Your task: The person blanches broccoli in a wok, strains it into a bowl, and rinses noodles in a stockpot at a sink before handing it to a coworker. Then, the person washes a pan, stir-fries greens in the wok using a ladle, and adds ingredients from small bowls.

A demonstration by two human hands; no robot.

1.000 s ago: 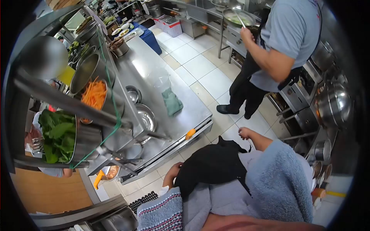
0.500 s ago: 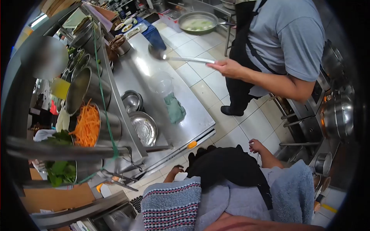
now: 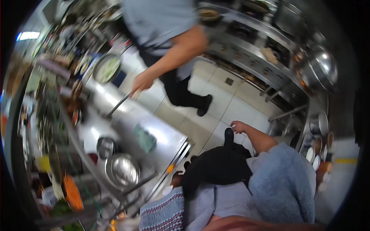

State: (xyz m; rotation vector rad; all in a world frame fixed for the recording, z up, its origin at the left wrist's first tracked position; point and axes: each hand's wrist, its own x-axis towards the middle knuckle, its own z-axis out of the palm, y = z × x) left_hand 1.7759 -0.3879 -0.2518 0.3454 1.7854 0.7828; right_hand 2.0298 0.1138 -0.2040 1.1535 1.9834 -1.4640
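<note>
My right hand (image 3: 239, 127) hangs over the tiled floor beside my dark apron (image 3: 216, 167), its fingers curled; whether it holds anything is too small to tell. My left hand (image 3: 177, 179) is low at the apron's left side, near the counter edge, dark and blurred, its fingers unclear. A green cloth (image 3: 145, 138) lies on the steel counter (image 3: 127, 115). Two metal bowls, a small one (image 3: 106, 147) and a larger one (image 3: 122, 171), stand to its left. Striped and blue towels (image 3: 283, 181) hang over my shoulders.
A co-worker (image 3: 165, 46) stands ahead, a ladle (image 3: 119, 104) in one hand over the counter and a pan of food (image 3: 107, 69) beyond. Stoves (image 3: 250, 57) line the right. A shelf with shredded carrot (image 3: 72, 192) is at the left. Tiled floor (image 3: 216, 96) lies between.
The co-worker has moved left to the counter with the pan and ladle. My view has turned right, showing more of the stoves. The clear bag or bowl near the cloth no longer shows.
</note>
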